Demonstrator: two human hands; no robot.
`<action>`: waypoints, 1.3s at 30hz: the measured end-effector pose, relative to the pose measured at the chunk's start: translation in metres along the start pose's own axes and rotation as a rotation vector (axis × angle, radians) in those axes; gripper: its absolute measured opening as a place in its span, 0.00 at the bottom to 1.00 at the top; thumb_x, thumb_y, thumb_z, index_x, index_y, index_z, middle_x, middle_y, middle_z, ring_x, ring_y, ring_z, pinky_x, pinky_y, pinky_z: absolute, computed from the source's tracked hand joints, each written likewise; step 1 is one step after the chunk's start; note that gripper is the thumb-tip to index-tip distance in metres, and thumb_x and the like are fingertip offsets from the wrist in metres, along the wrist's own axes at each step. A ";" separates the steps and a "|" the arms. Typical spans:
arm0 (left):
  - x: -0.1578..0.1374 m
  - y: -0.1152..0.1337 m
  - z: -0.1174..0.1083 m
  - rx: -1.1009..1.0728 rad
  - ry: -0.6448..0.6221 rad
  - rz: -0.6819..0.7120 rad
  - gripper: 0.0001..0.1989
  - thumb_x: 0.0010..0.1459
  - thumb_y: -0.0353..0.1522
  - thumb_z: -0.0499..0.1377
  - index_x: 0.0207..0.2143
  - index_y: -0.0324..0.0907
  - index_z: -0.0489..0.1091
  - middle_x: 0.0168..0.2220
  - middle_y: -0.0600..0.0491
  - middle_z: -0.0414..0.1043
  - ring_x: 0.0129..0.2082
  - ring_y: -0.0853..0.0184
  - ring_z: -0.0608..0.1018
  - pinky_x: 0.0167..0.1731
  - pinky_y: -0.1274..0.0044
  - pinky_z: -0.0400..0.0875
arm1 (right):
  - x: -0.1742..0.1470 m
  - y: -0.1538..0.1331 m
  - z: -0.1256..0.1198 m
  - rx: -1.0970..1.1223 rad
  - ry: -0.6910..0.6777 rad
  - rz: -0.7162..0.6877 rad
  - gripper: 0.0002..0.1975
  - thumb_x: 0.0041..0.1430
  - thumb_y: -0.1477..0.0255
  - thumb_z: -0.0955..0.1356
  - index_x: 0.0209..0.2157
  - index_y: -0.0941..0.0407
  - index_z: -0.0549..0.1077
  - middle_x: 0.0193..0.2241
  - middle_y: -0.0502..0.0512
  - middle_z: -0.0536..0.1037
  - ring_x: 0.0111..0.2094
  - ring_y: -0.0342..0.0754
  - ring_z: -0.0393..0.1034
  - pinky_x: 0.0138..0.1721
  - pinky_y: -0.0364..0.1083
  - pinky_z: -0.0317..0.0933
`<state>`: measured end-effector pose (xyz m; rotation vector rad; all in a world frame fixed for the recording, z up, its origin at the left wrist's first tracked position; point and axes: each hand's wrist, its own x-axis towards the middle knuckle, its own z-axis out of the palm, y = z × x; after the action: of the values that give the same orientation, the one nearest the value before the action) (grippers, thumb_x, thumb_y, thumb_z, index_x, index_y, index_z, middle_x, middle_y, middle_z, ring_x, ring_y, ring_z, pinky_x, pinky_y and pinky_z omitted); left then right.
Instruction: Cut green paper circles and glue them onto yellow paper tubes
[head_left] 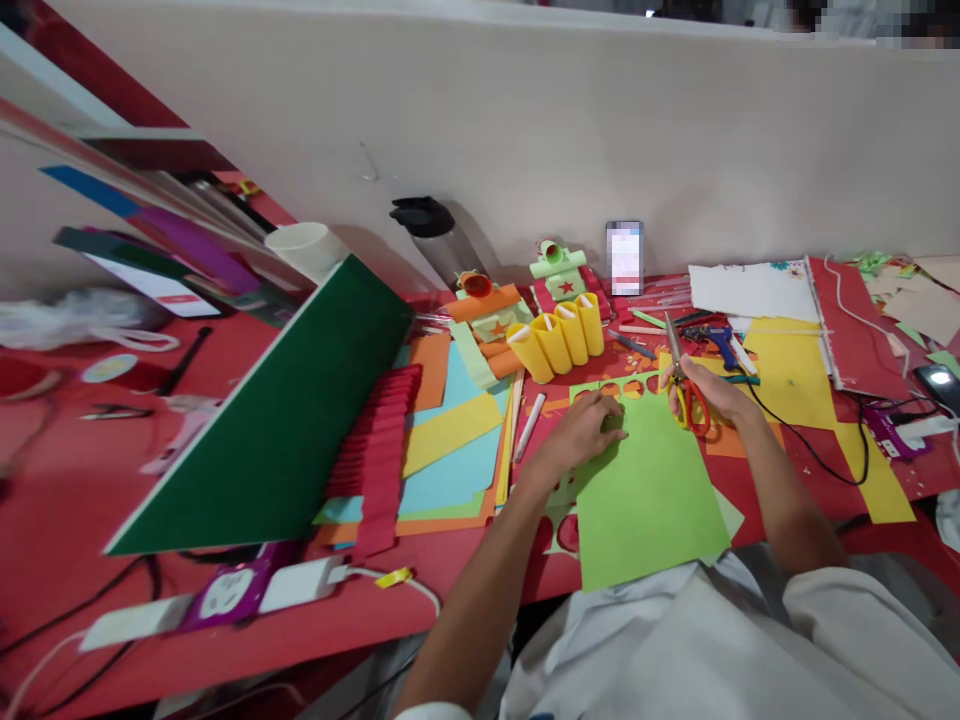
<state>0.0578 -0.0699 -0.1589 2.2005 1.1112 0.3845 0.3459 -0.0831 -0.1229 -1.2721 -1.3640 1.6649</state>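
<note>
A light green sheet of paper (649,500) lies at the table's front edge, its near end reaching my lap. My left hand (585,432) rests on the sheet's upper left part, thumb and fingers apart and slightly curled. Scissors with red and yellow handles (696,410) are in my right hand (716,388), at the sheet's upper right corner. Their blades point up and away from me. Along the sheet's far edge are round holes or circles (609,390) showing red and orange. Just beyond stands a row of yellow paper rolls (559,338).
Left are a dark green board (277,410), red fringed paper (386,450) and coloured sheets (454,435). A bottle (439,240), paper figures (562,275) and a phone (625,258) stand near the wall. Right are a blue glue gun (722,345), yellow paper (795,370) and cables.
</note>
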 end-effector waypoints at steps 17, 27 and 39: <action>-0.028 -0.030 -0.057 0.234 0.075 -0.384 0.06 0.60 0.33 0.59 0.41 0.48 0.69 0.37 0.51 0.76 0.34 0.61 0.77 0.28 0.75 0.59 | -0.014 -0.004 -0.022 0.096 -0.169 -0.130 0.36 0.54 0.64 0.78 0.64 0.54 0.70 0.46 0.60 0.82 0.43 0.50 0.77 0.42 0.46 0.71; 0.004 -0.004 -0.028 0.122 -0.034 -0.037 0.22 0.58 0.38 0.66 0.55 0.45 0.71 0.48 0.47 0.72 0.43 0.57 0.77 0.42 0.70 0.71 | -0.008 -0.010 -0.015 0.062 0.213 -0.281 0.27 0.62 0.49 0.71 0.53 0.53 0.75 0.30 0.50 0.70 0.26 0.43 0.60 0.19 0.40 0.49; 0.030 0.005 -0.021 0.131 -0.106 -0.064 0.18 0.49 0.35 0.69 0.42 0.43 0.71 0.42 0.47 0.74 0.40 0.57 0.77 0.39 0.70 0.71 | -0.010 -0.012 -0.016 0.004 0.238 -0.286 0.33 0.59 0.40 0.69 0.53 0.52 0.73 0.35 0.54 0.76 0.28 0.44 0.64 0.23 0.42 0.54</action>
<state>0.0686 -0.0398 -0.1406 2.2635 1.1752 0.1689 0.3625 -0.0832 -0.1083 -1.1683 -1.3250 1.2795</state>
